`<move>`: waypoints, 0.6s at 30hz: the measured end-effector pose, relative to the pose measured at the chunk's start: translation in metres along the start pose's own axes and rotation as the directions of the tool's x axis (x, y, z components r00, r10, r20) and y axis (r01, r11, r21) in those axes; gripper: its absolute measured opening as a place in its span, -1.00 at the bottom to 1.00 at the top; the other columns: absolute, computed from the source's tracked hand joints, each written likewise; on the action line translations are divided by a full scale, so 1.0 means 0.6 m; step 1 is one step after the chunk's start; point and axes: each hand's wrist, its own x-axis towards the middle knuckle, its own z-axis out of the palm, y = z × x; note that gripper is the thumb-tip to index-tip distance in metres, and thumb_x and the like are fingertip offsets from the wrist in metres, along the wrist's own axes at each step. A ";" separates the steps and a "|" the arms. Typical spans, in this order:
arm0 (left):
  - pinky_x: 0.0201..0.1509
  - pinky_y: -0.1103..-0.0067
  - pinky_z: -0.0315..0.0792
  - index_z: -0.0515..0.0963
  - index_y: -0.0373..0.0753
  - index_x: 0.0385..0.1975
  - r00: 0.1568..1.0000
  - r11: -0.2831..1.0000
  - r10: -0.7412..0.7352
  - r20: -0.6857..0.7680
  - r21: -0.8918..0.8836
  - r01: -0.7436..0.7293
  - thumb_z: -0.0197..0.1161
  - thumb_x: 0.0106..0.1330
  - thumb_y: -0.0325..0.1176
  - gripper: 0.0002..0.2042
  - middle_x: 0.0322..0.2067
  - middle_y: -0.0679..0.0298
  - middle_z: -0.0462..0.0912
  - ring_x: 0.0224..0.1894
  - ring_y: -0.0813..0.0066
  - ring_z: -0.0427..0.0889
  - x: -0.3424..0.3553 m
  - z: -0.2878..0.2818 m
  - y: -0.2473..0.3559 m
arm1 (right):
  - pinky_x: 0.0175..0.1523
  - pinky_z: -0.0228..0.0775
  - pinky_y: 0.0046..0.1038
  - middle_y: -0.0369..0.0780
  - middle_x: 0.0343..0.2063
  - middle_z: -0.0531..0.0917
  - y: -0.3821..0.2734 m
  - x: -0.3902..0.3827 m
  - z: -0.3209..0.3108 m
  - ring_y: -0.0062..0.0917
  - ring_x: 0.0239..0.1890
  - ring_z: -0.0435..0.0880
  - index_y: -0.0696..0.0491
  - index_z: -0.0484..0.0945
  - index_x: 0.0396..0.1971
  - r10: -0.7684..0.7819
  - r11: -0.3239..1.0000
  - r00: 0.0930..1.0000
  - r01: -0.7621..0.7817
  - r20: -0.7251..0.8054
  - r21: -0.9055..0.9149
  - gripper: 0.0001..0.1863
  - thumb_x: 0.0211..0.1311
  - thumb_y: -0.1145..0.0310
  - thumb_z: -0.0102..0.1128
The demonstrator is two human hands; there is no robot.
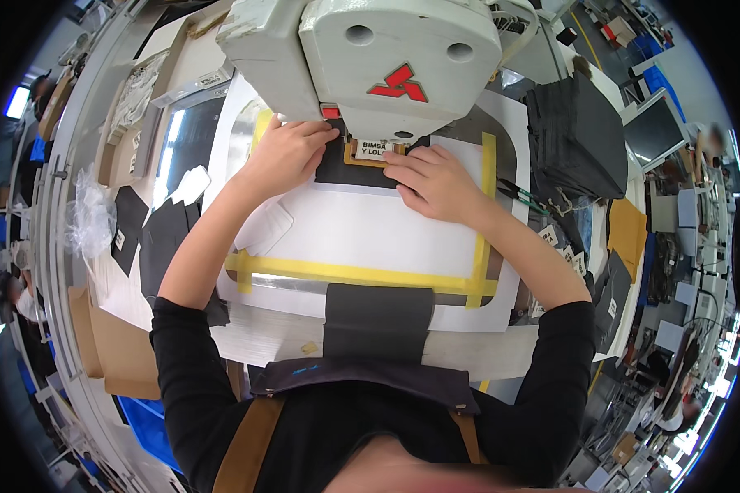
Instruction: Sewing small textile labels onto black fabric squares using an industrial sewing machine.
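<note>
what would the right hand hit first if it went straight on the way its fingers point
The right hand points leftward, so likely the white label and its orange-brown frame, right at its fingers; depth is hard to judge.

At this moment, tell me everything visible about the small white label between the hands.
The small white label is a flat-looking rectangle with bold dark lettering in two lines; its material is unclear. It lies face up within an orange-brown frame, over a black sheet, at the foot of the white machine head. Fingertips of the right hand hide its lower right corner; the left hand is apart from it.
</note>
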 end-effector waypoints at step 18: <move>-0.02 0.36 0.46 0.62 0.08 -0.06 0.960 0.918 0.258 0.112 -0.337 -0.208 0.28 0.18 -0.33 -0.70 -0.10 0.45 0.65 -0.05 0.27 0.54 0.056 0.017 0.020 | 0.04 0.34 -0.30 -0.30 -0.06 0.60 -0.006 0.003 -0.012 -0.36 -0.08 0.53 0.05 0.43 -0.19 0.084 0.996 0.996 -0.083 -0.022 0.044 -0.73 0.11 0.40 0.25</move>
